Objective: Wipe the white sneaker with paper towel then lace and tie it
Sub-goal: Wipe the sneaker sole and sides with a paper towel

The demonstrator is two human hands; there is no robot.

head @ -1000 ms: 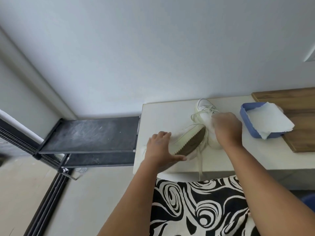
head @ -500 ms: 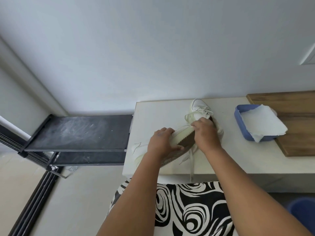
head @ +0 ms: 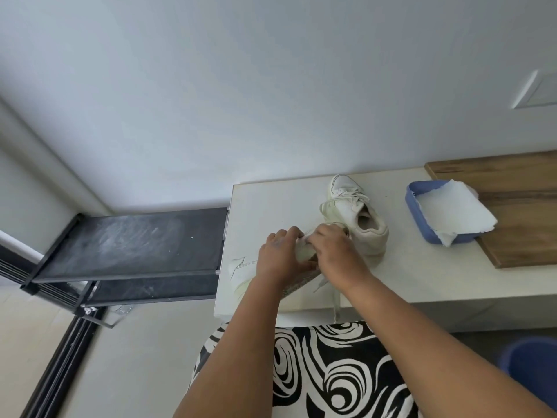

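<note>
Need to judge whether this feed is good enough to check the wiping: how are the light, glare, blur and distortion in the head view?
Head view: soft, even light, no glare, only faint shadows under the upright white sneaker. Wide-angle bending curves the white table's edge and wall lines. Left hand and right hand look slightly soft; they cover most of the tilted white sneaker, so the wiped area is hidden.

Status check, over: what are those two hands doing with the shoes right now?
Both hands, left and right, grip the tilted sneaker, sole showing. Second sneaker upright beside it. Paper towel sits in blue tray, untouched. Nothing blocking.
</note>
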